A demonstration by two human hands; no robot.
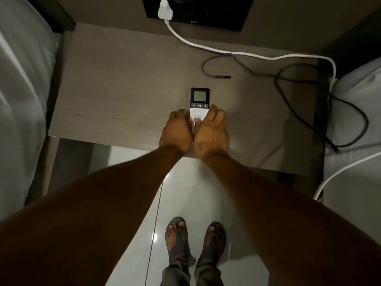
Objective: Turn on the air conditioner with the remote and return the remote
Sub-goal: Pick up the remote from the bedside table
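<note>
Sandalled feet [194, 238] are seen on the glossy white floor tiles [132, 162]; above them the left hand [175, 131] and right hand [210, 133] are pressed together, clasped on the slim white-and-black remote [199, 102] on the grey wood-grain bedside table [115, 83], white cable [206, 47] beyond

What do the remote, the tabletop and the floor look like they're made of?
Remote: looks like smooth plastic, dark glossy top around a grey screen, matte white lower half with printed buttons. Tabletop: probably wood-look laminate, with a matte grey-brown surface and straight printed grain lines. Floor: likely glazed tile, pale and shiny, with reflections and a thin joint line.
</note>
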